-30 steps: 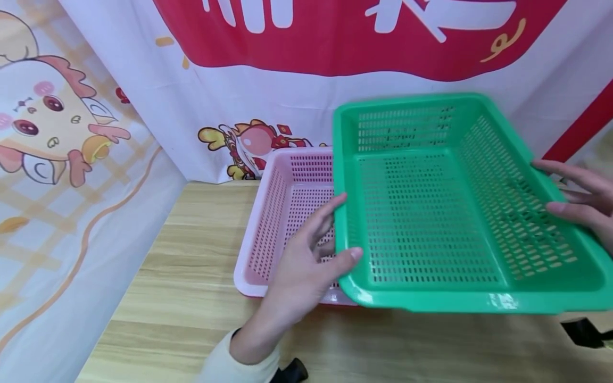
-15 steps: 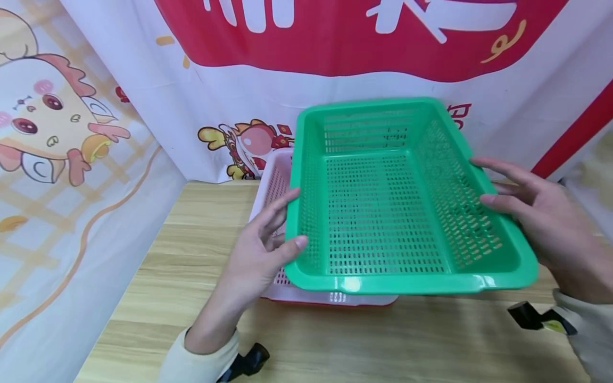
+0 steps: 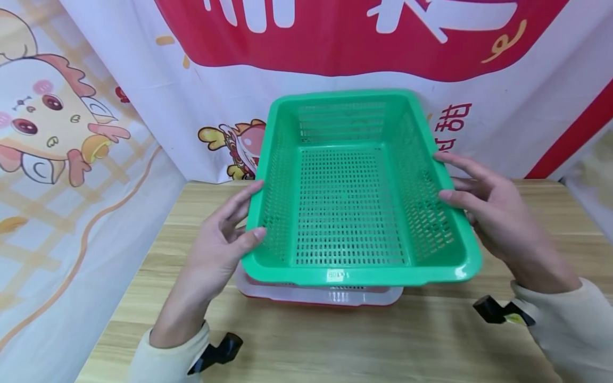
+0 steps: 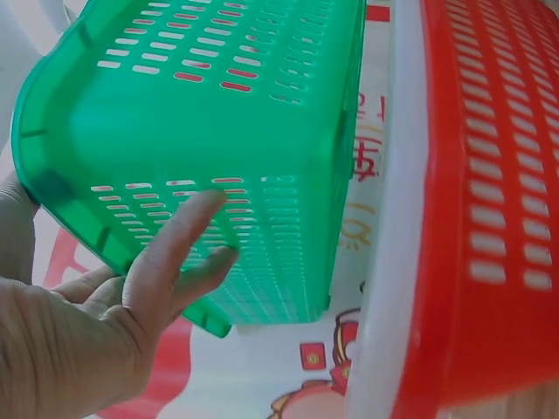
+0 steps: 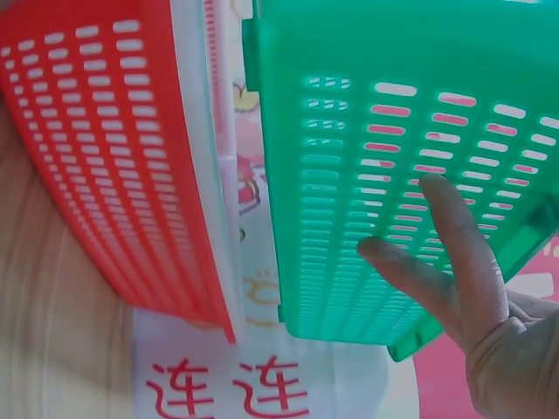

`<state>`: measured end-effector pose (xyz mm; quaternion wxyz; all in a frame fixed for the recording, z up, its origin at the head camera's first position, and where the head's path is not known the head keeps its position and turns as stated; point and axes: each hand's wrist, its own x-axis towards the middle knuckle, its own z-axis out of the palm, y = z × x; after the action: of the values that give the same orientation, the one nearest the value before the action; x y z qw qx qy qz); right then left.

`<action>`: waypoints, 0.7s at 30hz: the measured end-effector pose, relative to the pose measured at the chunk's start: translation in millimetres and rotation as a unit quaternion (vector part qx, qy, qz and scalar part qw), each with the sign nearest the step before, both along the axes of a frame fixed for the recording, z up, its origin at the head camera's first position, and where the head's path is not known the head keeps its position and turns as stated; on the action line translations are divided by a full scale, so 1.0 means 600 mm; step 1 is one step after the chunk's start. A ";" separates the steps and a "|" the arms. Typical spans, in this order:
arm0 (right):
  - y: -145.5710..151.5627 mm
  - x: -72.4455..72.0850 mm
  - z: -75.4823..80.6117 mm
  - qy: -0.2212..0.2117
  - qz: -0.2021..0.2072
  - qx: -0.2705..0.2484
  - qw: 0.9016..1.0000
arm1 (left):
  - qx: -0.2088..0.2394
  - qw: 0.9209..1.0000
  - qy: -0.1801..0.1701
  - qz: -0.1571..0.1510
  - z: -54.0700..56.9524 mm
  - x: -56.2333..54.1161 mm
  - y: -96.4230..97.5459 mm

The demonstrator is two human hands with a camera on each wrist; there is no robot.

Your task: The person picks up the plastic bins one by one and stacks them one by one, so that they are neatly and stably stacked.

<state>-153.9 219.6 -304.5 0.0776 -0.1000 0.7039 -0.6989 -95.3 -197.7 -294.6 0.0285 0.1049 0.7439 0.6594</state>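
Observation:
A green plastic basket [image 3: 351, 207] with slotted walls hangs tilted above a stack of baskets, and nothing lies inside it. My left hand [image 3: 210, 250] grips its left side, thumb over the rim and fingers spread along the outer wall. On the opposite side my right hand [image 3: 503, 223] holds it the same way. Under it, the front rim of a pink basket [image 3: 316, 296] shows; the green one covers the rest. Both wrist views show a red basket [image 4: 502, 323] outermost in the stack, below the pale rim, with a gap up to the green basket's underside.
The stack stands on a wood-grain table [image 3: 311, 346]. Behind it hangs a white and red printed cloth [image 3: 306, 85], with another printed cloth [image 3: 62, 213] on the left. Black wrist-camera mounts [image 3: 222, 348] stick out from both sleeves.
Both hands have carried the green basket leftward, from right of the stack to over it. The pink basket, partly visible before, is now covered except its front rim.

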 end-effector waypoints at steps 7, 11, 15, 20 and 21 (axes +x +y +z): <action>-0.026 -0.001 -0.002 0.010 0.008 0.019 1.000 | -0.005 1.000 0.011 0.009 0.002 0.003 -0.024; -0.037 -0.002 -0.003 0.016 0.016 0.017 1.000 | -0.009 1.000 0.011 0.010 0.000 0.004 -0.035; -0.046 -0.003 -0.007 0.017 0.025 0.018 0.999 | -0.021 1.000 0.006 0.013 -0.002 0.003 -0.043; -0.052 -0.004 -0.015 0.005 0.028 0.037 0.999 | -0.034 0.999 -0.008 0.010 -0.009 0.000 -0.052; -0.053 -0.003 -0.017 0.001 0.026 0.044 0.999 | -0.037 0.999 -0.011 0.009 -0.010 -0.001 -0.053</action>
<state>-155.9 187.6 -314.4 0.0997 -0.1152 0.7311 -0.6650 -95.7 -229.5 -300.6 0.0349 0.0896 0.7684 0.6327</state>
